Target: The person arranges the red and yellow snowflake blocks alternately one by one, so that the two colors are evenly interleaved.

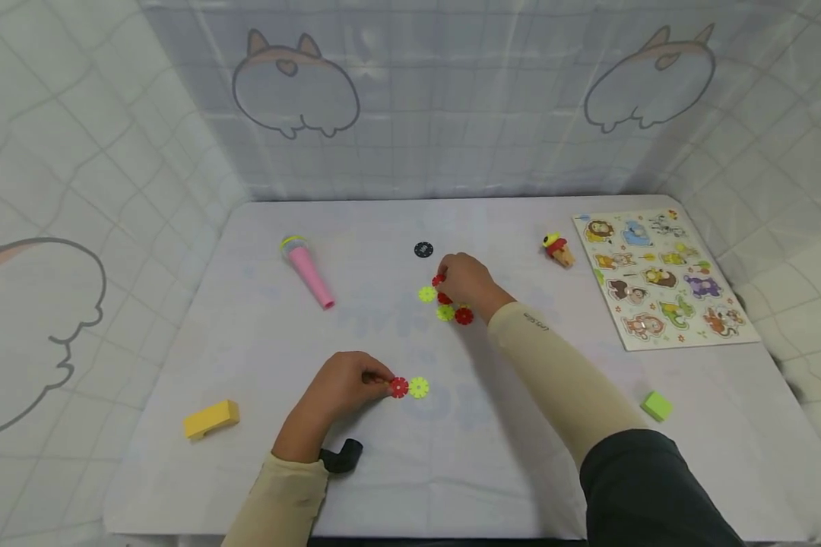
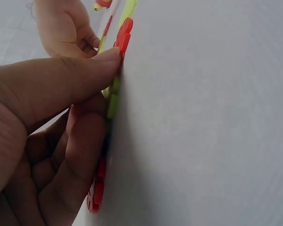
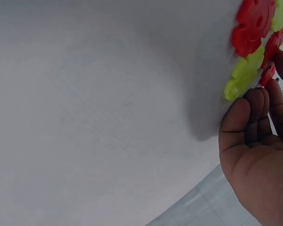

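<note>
My left hand [image 1: 345,386] pinches a row of flower-shaped plastic discs between thumb and fingers. A red disc [image 1: 399,387] and a yellow-green disc [image 1: 419,387] stick out past the fingertips. In the left wrist view more of the row, including a red disc [image 2: 98,188], runs behind the fingers. Farther back, my right hand [image 1: 470,285] has its thumb and finger on a red disc [image 3: 268,74] in a cluster of similar discs. Around it lie a yellow-green disc [image 3: 245,75] and a larger-looking red disc [image 3: 254,26]. The hand partly hides the cluster.
A pink toy microphone [image 1: 311,275] lies at left, a yellow block [image 1: 211,419] nearer. By the left wrist is a black pipe-shaped piece [image 1: 343,457]. A black round chip [image 1: 423,249], ice-cream-like toy [image 1: 557,249], animal puzzle board [image 1: 664,279] and green block [image 1: 657,406] also lie there.
</note>
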`<state>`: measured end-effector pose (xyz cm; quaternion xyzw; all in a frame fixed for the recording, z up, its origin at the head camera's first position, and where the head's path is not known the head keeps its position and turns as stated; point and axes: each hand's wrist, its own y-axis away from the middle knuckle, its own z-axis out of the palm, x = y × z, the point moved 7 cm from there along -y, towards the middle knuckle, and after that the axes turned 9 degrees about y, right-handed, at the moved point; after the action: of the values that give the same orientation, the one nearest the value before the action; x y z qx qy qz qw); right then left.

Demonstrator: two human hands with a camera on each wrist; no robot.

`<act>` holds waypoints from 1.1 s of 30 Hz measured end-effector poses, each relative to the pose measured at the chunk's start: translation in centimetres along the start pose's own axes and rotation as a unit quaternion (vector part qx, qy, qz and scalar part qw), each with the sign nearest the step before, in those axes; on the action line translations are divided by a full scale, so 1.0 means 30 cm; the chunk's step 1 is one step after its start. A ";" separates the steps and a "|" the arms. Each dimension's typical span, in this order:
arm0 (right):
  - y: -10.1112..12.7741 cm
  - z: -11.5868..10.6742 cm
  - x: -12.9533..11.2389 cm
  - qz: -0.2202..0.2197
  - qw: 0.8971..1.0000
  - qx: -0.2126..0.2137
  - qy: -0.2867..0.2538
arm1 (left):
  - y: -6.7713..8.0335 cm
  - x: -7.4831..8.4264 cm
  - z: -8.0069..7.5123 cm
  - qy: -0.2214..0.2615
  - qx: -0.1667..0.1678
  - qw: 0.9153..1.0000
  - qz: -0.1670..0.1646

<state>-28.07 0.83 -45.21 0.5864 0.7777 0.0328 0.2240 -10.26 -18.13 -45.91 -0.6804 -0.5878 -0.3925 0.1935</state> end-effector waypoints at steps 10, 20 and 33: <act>0.006 -0.009 0.076 0.035 0.988 0.007 -0.149 | -0.007 0.010 0.016 -0.009 -0.002 1.000 -0.007; 0.157 -0.044 0.161 -0.015 0.958 0.055 -0.280 | -0.009 0.014 0.017 -0.031 -0.001 0.999 -0.017; 0.428 0.143 0.068 -0.105 0.977 -0.045 -0.179 | -0.012 0.024 0.028 -0.057 0.002 0.998 -0.012</act>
<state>-15.32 5.78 -45.68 0.4872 0.7799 -0.0610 0.3881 -10.33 -16.96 -45.94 -0.6944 -0.6069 -0.3536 0.1565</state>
